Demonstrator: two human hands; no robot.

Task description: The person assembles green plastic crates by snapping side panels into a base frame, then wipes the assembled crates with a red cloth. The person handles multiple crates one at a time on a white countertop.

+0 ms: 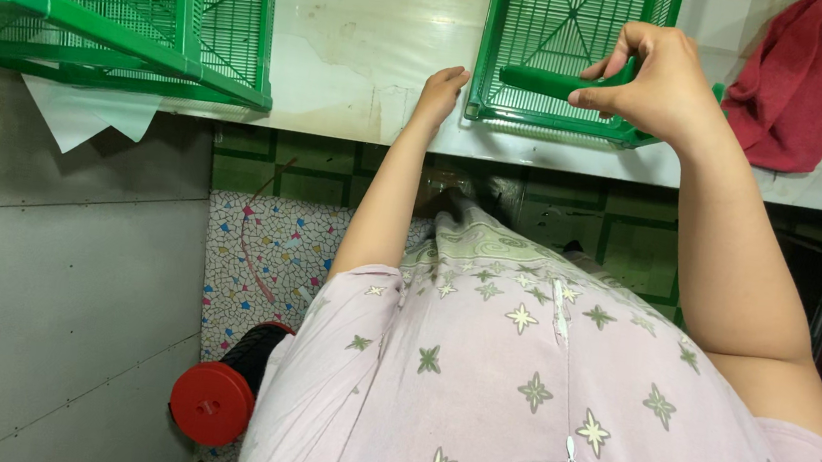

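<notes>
We see the right hand (646,83) closed around the near rim bar of a shallow green plastic lattice tray (570,35), fingers wrapped over the top of the bar and thumb underneath. The tray lies on a pale, worn worktop (368,46), with its near edge at the worktop's front edge. The left hand (441,93) rests on that front edge just beside the tray's near left corner; its fingers lie loosely curled and it holds nothing, and we cannot tell whether they touch the tray.

A crumpled dark red cloth (797,77) lies just beside the tray on the right. A larger green plastic lattice crate (121,7) stands well apart to the left, with a sheet of white paper (91,110) hanging from under it. A red round cap (212,403) is visible low down near the floor.

Risks, in our judgement:
- The grip bears on one side only; pulling the tray outward could tip it off the front edge
- The far corner could snag the cloth and drag it
- The left fingers sit close to the corner and could be pinched
</notes>
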